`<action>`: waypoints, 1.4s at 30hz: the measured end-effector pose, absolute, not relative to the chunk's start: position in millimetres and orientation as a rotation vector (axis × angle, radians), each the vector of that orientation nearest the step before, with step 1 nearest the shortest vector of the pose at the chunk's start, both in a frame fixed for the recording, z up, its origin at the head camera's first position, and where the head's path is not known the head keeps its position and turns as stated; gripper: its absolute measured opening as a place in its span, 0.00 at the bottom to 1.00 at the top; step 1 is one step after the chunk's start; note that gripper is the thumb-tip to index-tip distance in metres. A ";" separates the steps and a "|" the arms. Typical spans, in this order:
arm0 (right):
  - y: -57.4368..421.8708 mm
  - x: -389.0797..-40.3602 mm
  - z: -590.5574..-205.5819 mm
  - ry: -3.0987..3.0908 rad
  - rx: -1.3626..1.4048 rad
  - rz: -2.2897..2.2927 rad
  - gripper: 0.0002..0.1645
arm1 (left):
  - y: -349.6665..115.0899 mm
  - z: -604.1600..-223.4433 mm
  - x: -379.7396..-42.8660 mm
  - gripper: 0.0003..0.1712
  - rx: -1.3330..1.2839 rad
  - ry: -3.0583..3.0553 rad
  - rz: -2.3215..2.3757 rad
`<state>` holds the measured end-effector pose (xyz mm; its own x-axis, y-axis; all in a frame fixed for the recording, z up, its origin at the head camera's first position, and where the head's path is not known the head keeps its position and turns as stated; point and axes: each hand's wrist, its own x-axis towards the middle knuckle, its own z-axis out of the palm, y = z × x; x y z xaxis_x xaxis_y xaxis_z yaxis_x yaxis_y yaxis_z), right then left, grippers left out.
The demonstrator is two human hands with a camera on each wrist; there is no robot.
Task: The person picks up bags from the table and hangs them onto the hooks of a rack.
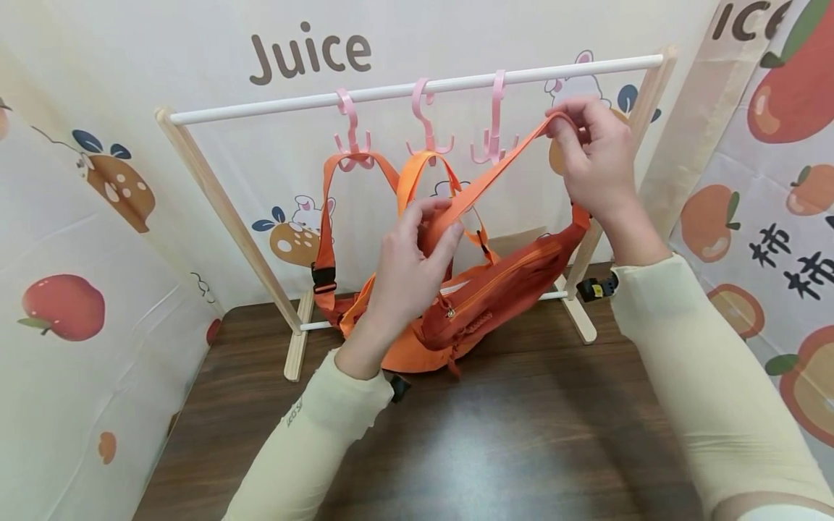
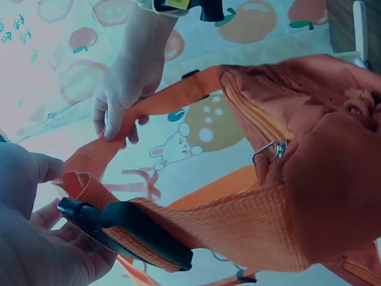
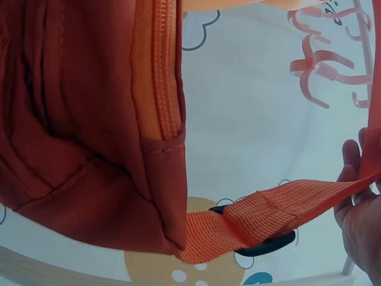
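A rust-red waist bag (image 1: 504, 282) with an orange zipper hangs tilted from its strap (image 1: 498, 170) between my two hands. My left hand (image 1: 407, 268) holds the strap between thumb and fingers, left of the bag; a black buckle (image 2: 140, 229) sits on the strap beside it in the left wrist view. Up and to the right, my right hand (image 1: 596, 155) pinches the strap, lifting it into a peak near the rail's height. Behind the bag, an orange bag (image 1: 417, 354) hangs by a loop (image 1: 409, 177) at the middle pink hook (image 1: 425, 119).
A wooden rack with a white rail (image 1: 260, 108) stands on the dark table (image 1: 469, 441). Another orange-red strap (image 1: 326, 217) loops over the left pink hook (image 1: 350, 123). The right pink hook (image 1: 496, 119) is beside the raised strap. A fruit-print cloth (image 1: 215, 43) hangs behind.
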<state>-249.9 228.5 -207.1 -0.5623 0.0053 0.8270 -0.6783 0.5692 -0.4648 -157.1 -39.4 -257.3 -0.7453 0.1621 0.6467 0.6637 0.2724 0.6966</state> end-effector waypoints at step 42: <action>219.6 -289.3 -204.6 -2.435 0.393 1.188 0.20 | -27.5 -255.1 -179.8 0.22 -0.602 -2.124 -1.589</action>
